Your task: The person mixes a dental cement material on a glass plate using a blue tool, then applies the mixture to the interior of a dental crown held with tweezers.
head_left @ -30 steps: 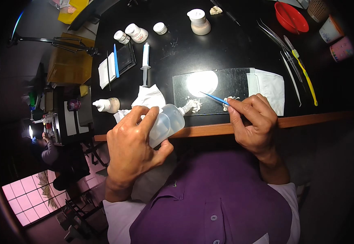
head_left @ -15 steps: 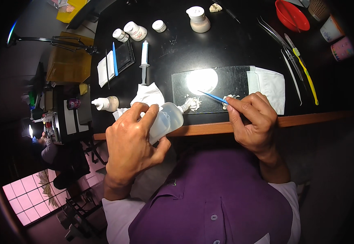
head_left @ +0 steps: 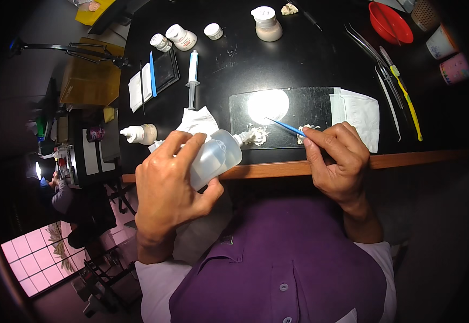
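Our left hand (head_left: 167, 185) clasps a translucent bottle (head_left: 228, 154) and our right hand (head_left: 342, 161), apart from it, pinches a blue stick (head_left: 289, 127).
The bottle leans at the near-left corner of the glass slab (head_left: 311, 106), its nozzle at a white clump (head_left: 258, 135) there; the stick points across the slab's middle. We judge that too hard a squeeze could let out too much, flooding that clump and running off the slab's near edge, while a dip of our right hand could smear the second clump (head_left: 301, 139) on the slab's right part.
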Demonstrator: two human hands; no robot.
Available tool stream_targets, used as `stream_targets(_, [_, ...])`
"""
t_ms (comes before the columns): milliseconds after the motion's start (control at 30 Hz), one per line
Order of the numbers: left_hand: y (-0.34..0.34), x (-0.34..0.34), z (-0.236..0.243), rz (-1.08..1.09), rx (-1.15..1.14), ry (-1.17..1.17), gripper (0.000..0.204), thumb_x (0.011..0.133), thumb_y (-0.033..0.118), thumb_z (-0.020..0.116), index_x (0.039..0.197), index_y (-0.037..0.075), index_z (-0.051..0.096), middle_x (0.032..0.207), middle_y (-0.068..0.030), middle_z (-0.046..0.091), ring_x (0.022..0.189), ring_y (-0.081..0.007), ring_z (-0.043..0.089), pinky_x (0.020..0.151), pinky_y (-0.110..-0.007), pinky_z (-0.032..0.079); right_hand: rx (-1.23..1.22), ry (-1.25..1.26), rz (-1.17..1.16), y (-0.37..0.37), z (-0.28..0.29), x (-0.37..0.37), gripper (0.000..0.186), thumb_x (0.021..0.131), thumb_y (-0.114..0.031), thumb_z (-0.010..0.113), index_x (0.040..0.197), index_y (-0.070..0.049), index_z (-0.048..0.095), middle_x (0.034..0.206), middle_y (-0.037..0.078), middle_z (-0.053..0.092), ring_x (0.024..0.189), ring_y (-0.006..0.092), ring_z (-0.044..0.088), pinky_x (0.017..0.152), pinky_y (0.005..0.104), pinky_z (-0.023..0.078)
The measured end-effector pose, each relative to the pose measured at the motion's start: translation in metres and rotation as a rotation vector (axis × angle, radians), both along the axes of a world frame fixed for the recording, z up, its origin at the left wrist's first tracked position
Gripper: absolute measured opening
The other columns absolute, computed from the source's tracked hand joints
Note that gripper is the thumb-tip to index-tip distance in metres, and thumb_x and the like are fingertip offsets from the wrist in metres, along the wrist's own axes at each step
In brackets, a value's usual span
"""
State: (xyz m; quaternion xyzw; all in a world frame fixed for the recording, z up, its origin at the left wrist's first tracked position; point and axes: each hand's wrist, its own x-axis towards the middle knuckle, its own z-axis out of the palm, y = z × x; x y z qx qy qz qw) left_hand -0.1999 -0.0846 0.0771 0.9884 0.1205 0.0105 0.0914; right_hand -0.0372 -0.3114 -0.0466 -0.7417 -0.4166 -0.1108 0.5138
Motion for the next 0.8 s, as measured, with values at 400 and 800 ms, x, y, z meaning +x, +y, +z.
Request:
stream_targets(400, [0.059,0.036,0.004,0.081,-0.873,-0.549,0.062,0.085,-0.001,0.085,0.14,-0.008,0.056,0.122,-0.0186,0.073,0.116,-0.025,0.073,0.099,-0.039,0.061,-0.095,-0.026,0.022,-0.001,0.006,-0.01,0.018,0.084,0.001,0.082,0.102,0.001,0.081,0.076,0.008,0.069,0.066,0.0229,0.061,0.065,0.0377,0.043])
stream_targets(800, [0.094,0.144,-0.083,0.169,-0.391,-0.728,0.073,0.069,0.033,0.102,0.119,-0.003,0.062,0.114,-0.0213,0.07,0.106,-0.0332,0.073,0.094,-0.044,0.059,-0.16,0.002,0.016,-0.001,0.013,-0.037,0.017,0.085,0.003,0.08,0.102,0.003,0.08,0.076,0.012,0.07,0.065,0.0264,0.063,0.061,0.0381,0.047])
